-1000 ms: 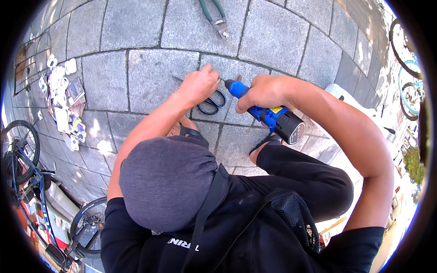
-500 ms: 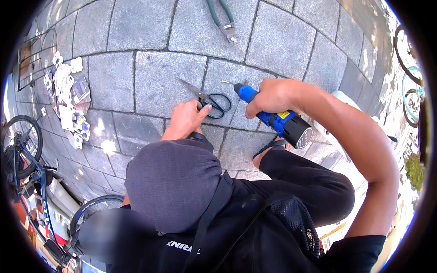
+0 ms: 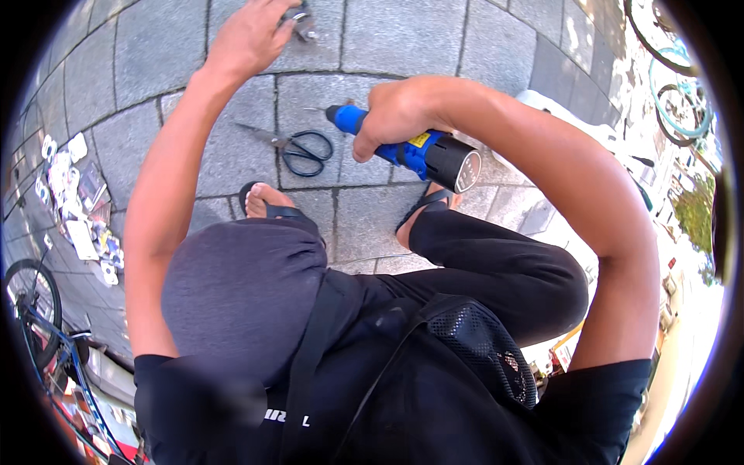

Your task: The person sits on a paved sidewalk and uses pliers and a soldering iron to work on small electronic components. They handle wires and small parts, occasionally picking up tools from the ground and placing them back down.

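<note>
**Drill in one hand, reaching with the other**

- Landmark: scissors (image 3: 306, 151), flat on the paving (image 3: 403, 39), blades shut.
- Right hand (image 3: 399, 116): just right of the scissors, fingers wrapped fully round the blue drill (image 3: 434, 155). The nose points left, toward the scissors' handles, and the battery end sticks out to the right. I cannot see whether a finger is on the trigger.
- Left hand (image 3: 248, 39): well beyond the scissors, arm stretched out. The fingers are half curled over the pliers (image 3: 302, 19), fingertips on them. I cannot tell if they have closed on them yet.
- My sandalled feet (image 3: 263, 200) are just on the near side of the scissors, toes bare.

Risks, as I judge them:
- My eyes and weight go to the far reach, so the drill is unwatched. A squeeze on the trigger would spin the bit close to the scissors and my toes.
- With a loose fingertip hold, the pliers could slip and drop on the stone or skid off.
- Leaning out from a squat could tip me forward, nose of the drill first.
</note>
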### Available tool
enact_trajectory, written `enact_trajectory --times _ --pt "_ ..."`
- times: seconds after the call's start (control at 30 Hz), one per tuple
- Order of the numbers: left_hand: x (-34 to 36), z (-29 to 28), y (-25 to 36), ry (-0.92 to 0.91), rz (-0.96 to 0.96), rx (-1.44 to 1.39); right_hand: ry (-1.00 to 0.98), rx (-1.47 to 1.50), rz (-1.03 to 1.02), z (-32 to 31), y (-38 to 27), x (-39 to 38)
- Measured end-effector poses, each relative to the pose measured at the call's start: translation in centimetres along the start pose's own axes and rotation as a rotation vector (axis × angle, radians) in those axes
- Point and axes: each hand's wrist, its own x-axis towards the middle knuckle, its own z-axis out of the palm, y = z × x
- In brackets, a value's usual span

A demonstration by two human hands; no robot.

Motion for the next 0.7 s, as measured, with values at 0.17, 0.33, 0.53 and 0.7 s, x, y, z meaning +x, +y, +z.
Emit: enact_trajectory --times 0.17,0.33,0.53,0.7 --pt "-6.5 1.1 5.4 0.123 -0.306 -0.512 0.168 -0.178 -0.214 2.3 6.2 0.1" --pt "-15.0 2.9 7.4 0.133 -0.651 -0.619 0.34 -0.108 -0.248 5.1 13.6 -0.2" --pt "-20.0 3.1 10.6 0.078 -0.821 -0.805 0.553 -0.243 -0.361 4.4 18.7 3.0" --pt "-20.1 0.6 11.9 0.046 -0.692 -0.683 0.862 -0.077 -0.313 4.9 24.0 7.1"
